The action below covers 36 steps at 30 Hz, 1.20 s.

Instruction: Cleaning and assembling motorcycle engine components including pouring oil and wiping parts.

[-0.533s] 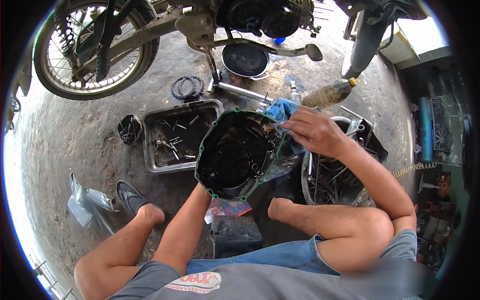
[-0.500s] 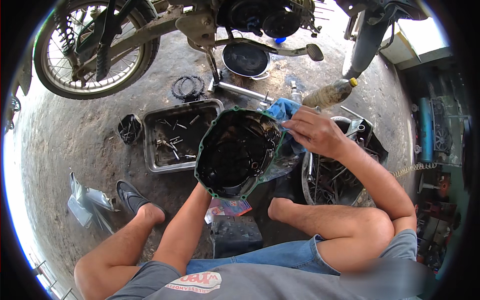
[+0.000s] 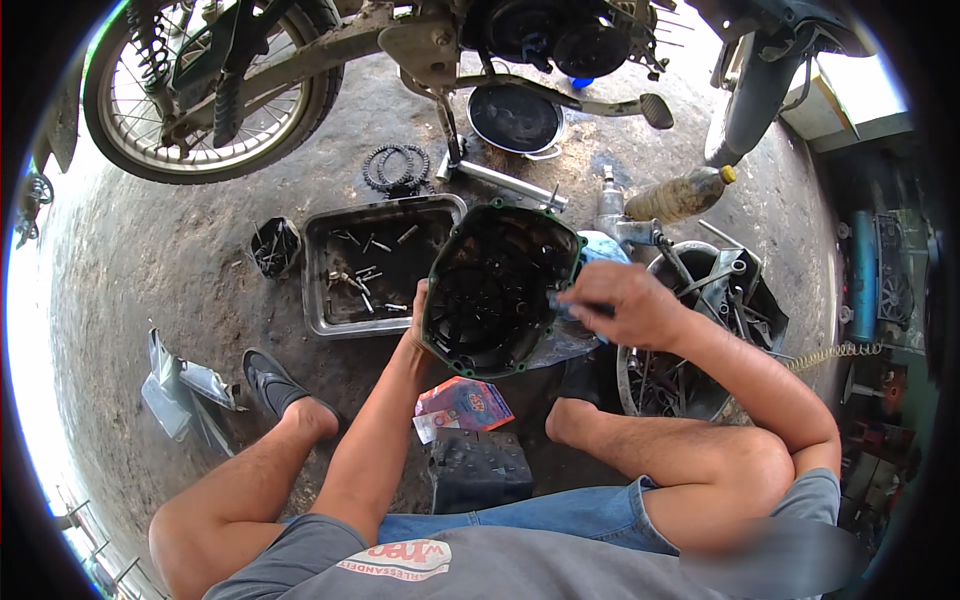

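From the head view: the left hand (image 3: pixel 419 325) grips the green-rimmed engine cover (image 3: pixel 490 285) by its left edge, most of the fingers hidden behind it. The cover's up in front of the person's knees, hollow side facing the camera. The right hand (image 3: pixel 635 305) is closed around a small bluish item (image 3: pixel 565 306) at the cover's right edge; can't make out what it is.

My worry is the one-sided hold. The inside looks dark and oily, so if that's on the fingers too, a hard push from the right could twist the cover loose. It overlaps the right side of the metal tray (image 3: pixel 312 300), so a drop might clip that and scatter the loose bolts (image 3: pixel 366 275). I'd also watch that thin green edge: careless scraping could nick it. Grit off that dirty floor (image 3: pixel 215 300) could stick as well.
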Motion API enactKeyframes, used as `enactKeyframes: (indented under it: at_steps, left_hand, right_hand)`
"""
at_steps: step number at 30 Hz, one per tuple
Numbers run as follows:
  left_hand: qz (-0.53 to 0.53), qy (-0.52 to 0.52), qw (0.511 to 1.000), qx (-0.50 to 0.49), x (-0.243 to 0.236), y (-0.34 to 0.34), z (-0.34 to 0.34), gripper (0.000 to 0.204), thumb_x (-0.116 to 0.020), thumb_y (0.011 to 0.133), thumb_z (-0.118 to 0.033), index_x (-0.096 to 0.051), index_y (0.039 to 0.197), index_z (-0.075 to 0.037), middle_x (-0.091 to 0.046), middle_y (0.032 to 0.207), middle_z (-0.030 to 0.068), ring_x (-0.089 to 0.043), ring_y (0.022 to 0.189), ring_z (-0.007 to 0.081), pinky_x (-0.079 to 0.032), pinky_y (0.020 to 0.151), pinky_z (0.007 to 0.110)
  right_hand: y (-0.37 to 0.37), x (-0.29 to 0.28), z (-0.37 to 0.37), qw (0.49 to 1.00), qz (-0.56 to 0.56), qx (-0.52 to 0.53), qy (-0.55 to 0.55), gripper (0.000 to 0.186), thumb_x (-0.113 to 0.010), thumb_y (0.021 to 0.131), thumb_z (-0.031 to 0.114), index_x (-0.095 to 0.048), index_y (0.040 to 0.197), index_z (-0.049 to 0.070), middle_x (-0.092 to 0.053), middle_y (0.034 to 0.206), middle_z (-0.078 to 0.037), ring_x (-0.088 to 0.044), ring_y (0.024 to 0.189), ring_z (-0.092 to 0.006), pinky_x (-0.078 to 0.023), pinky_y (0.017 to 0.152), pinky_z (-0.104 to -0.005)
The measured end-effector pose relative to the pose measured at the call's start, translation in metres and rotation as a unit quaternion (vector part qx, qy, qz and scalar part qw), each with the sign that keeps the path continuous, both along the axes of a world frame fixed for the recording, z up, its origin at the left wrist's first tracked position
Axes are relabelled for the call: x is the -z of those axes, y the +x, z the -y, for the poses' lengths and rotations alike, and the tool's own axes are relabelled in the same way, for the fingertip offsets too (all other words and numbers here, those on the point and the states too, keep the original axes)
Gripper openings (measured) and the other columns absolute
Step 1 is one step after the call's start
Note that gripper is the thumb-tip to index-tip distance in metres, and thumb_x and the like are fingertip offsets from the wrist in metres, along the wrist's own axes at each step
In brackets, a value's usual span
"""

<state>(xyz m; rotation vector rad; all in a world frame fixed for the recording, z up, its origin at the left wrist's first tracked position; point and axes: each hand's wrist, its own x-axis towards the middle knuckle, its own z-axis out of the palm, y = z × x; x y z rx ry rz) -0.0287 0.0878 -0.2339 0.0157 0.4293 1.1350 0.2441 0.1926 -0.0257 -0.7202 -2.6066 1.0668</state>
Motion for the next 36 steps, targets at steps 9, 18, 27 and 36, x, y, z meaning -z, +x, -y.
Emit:
enactKeyframes:
  at_steps: [9, 18, 27, 36]
  left_hand:
    - [-0.027, -0.066, 0.993, 0.098, 0.012, 0.009, -0.002, 0.076, -0.060, 0.084, -0.065, -0.065, 0.135, -0.009, -0.072, 0.125, 0.0142, -0.070, 0.110, 0.0326, -0.055, 0.099, 0.050]
    - [-0.031, -0.079, 0.985, 0.149, 0.015, 0.024, -0.001, 0.076, -0.062, 0.082, -0.066, -0.066, 0.132, -0.010, -0.074, 0.119, 0.0129, -0.072, 0.105, 0.0303, -0.056, 0.096, 0.047]
    - [-0.040, -0.081, 0.984, 0.152, 0.001, 0.034, 0.000, 0.080, -0.060, 0.082, -0.068, -0.064, 0.137, -0.009, -0.071, 0.126, 0.0151, -0.069, 0.112, 0.0323, -0.052, 0.102, 0.049]
    - [-0.025, -0.064, 0.989, 0.134, -0.012, 0.038, -0.006, 0.081, -0.056, 0.086, -0.067, -0.058, 0.143, -0.009, -0.068, 0.133, 0.0150, -0.067, 0.117, 0.0323, -0.051, 0.105, 0.049]
  right_hand:
    - [-0.024, 0.013, -0.022, 0.967, -0.016, 0.221, 0.127, 0.019, -0.075, 0.089, 0.007, -0.075, 0.107, 0.003, -0.074, 0.096, -0.015, -0.072, 0.085, -0.0321, -0.057, 0.076, -0.0380]
    - [-0.037, 0.035, -0.007, 0.956, -0.020, 0.197, 0.216, 0.024, -0.072, 0.089, 0.006, -0.073, 0.112, 0.001, -0.068, 0.096, -0.013, -0.068, 0.087, -0.0304, -0.056, 0.075, -0.0382]
    - [-0.041, 0.030, 0.008, 0.959, -0.040, 0.063, 0.272, 0.036, -0.073, 0.085, 0.002, -0.069, 0.120, -0.003, -0.064, 0.098, -0.011, -0.066, 0.086, -0.0278, -0.056, 0.072, -0.0370]
    - [-0.035, 0.021, 0.019, 0.947, 0.006, -0.108, 0.301, 0.047, -0.060, 0.087, 0.011, -0.062, 0.131, -0.005, -0.060, 0.104, -0.008, -0.062, 0.096, -0.0219, -0.056, 0.079, -0.0327]
